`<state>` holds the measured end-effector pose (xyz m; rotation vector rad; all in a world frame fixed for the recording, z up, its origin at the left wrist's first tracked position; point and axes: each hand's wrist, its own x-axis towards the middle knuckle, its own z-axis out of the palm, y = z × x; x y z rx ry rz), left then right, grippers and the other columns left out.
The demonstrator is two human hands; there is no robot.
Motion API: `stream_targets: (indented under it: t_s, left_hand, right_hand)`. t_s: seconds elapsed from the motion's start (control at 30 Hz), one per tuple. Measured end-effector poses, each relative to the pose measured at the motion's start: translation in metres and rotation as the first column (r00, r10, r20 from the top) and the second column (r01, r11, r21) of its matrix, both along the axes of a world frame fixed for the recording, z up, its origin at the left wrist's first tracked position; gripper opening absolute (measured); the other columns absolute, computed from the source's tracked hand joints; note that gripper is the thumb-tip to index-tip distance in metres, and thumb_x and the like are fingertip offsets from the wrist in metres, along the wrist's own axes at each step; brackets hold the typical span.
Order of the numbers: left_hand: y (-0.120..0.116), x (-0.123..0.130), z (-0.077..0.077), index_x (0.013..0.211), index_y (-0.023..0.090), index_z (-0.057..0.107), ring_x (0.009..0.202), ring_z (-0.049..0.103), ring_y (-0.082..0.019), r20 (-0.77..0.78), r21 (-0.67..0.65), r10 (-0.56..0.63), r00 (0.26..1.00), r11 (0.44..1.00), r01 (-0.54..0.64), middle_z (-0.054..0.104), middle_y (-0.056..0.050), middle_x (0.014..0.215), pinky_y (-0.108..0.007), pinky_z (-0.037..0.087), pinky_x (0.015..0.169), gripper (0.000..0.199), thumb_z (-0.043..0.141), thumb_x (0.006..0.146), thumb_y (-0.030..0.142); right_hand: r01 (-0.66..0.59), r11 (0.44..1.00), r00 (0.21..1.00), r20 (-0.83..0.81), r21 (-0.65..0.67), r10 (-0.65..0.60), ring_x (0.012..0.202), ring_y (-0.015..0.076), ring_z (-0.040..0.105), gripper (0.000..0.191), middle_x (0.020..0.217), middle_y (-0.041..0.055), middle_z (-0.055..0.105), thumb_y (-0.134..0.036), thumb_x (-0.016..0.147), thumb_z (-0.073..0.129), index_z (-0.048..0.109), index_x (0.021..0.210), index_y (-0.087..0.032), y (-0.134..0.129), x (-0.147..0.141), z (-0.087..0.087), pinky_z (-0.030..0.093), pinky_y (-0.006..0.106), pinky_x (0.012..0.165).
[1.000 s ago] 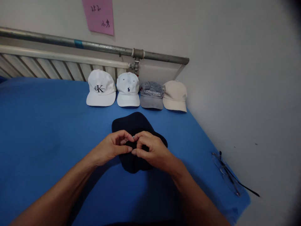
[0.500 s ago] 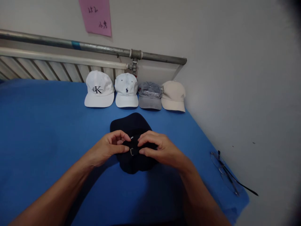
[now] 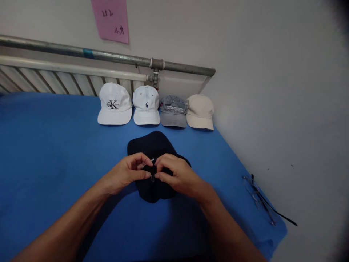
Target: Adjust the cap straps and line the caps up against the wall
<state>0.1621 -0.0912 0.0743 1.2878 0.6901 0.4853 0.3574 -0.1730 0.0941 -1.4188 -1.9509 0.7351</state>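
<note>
A black baseball cap (image 3: 152, 143) lies on the blue sheet in front of me, its brim pointing away. At its back edge a small metal buckle (image 3: 152, 178) shows between my thumbs. My left hand (image 3: 132, 169) pinches the cap's strap area from the left side, thumb and fingers closed on it. From the right, my right hand (image 3: 177, 173) grips the same strap area, with its fingertips close to those of the left. The strap itself is mostly hidden by the fingers and dark against the cap.
Behind the black cap stands a row: a white cap (image 3: 114, 103), a pale blue cap (image 3: 146, 105), a grey cap (image 3: 173, 111) and a beige cap (image 3: 201, 111). Glasses (image 3: 257, 198) rest by the right edge near the wall. A radiator (image 3: 54, 80) and pipe (image 3: 114, 56) run behind.
My right hand has moved left, bringing its fingertips nearer the left hand and the buckle. The buckle has turned and shows narrower. The left hand has barely moved.
</note>
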Motion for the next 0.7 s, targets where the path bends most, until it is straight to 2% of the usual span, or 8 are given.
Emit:
stream_targets:
  t_s: [0.17,0.23,0.37,0.47,0.53,0.6,0.7]
  left_hand:
    - [0.001,0.0,0.001,0.081,0.02,0.067,0.074,0.054,-0.012,0.008,-0.016,-0.002,1.0,1.0,0.002,0.059,0.002,0.078,-0.025,0.043,0.067,0.022,0.078,0.063,0.015]
    - [0.002,-0.001,0.001,0.083,0.02,0.067,0.073,0.054,-0.012,0.014,-0.019,-0.021,1.0,1.0,0.022,0.059,0.002,0.077,-0.024,0.043,0.066,0.023,0.078,0.064,0.016]
    - [0.005,-0.006,0.0,0.086,0.02,0.067,0.075,0.055,-0.013,0.021,0.004,-0.065,0.998,0.998,0.065,0.061,0.0,0.08,-0.024,0.043,0.066,0.021,0.078,0.068,0.02]
    - [0.006,-0.009,0.001,0.087,0.02,0.068,0.076,0.054,-0.013,0.016,0.038,-0.102,0.995,0.994,0.102,0.061,0.0,0.081,-0.023,0.042,0.067,0.018,0.077,0.071,0.021]
    - [0.006,-0.011,0.002,0.087,0.02,0.068,0.075,0.053,-0.012,0.0,0.067,-0.107,0.994,0.992,0.107,0.06,0.0,0.08,-0.023,0.04,0.066,0.014,0.075,0.075,0.023]
    - [0.006,-0.011,0.004,0.087,0.02,0.068,0.071,0.051,-0.012,-0.014,0.078,-0.102,0.995,0.992,0.103,0.059,0.0,0.078,-0.023,0.038,0.063,0.013,0.074,0.077,0.025]
    - [0.006,-0.01,0.005,0.086,0.019,0.069,0.067,0.049,-0.012,-0.017,0.061,-0.097,0.995,0.993,0.097,0.058,0.0,0.075,-0.023,0.037,0.061,0.015,0.076,0.075,0.027]
  right_hand:
    - [0.068,0.991,0.998,-0.003,0.113,-0.068,0.093,0.0173,0.06,0.005,0.098,0.0036,0.066,-0.021,0.086,0.064,0.061,0.089,-0.021,-0.003,0.004,0.003,0.046,0.033,0.084]
    - [0.101,0.986,0.994,0.016,0.131,-0.104,0.093,0.0179,0.061,0.009,0.099,0.0036,0.068,-0.017,0.085,0.062,0.062,0.094,-0.021,-0.006,0.008,0.007,0.045,0.035,0.086]
    - [0.082,0.997,0.991,0.108,-0.002,-0.082,0.086,0.0164,0.064,0.028,0.096,0.0006,0.071,-0.007,0.078,0.058,0.064,0.1,-0.023,-0.01,0.012,0.011,0.046,0.033,0.082]
    - [0.067,0.993,0.995,0.084,-0.096,-0.059,0.079,0.014,0.064,0.034,0.09,-0.0009,0.072,-0.005,0.079,0.052,0.064,0.105,-0.024,-0.012,0.012,0.011,0.047,0.028,0.073]
    - [0.068,0.993,0.998,0.022,-0.097,-0.066,0.077,0.013,0.065,0.034,0.086,-0.0014,0.071,-0.005,0.082,0.048,0.064,0.105,-0.023,-0.013,0.013,0.011,0.048,0.027,0.072]
    - [0.054,0.997,0.998,-0.013,-0.059,-0.055,0.084,0.0144,0.065,0.033,0.092,-0.0001,0.071,-0.006,0.081,0.051,0.064,0.106,-0.023,-0.013,0.013,0.013,0.049,0.029,0.077]
    - [0.026,1.0,0.996,0.079,0.007,-0.027,0.096,0.019,0.063,0.035,0.102,0.0025,0.07,-0.009,0.077,0.062,0.064,0.109,-0.024,-0.014,0.007,0.017,0.047,0.035,0.086]
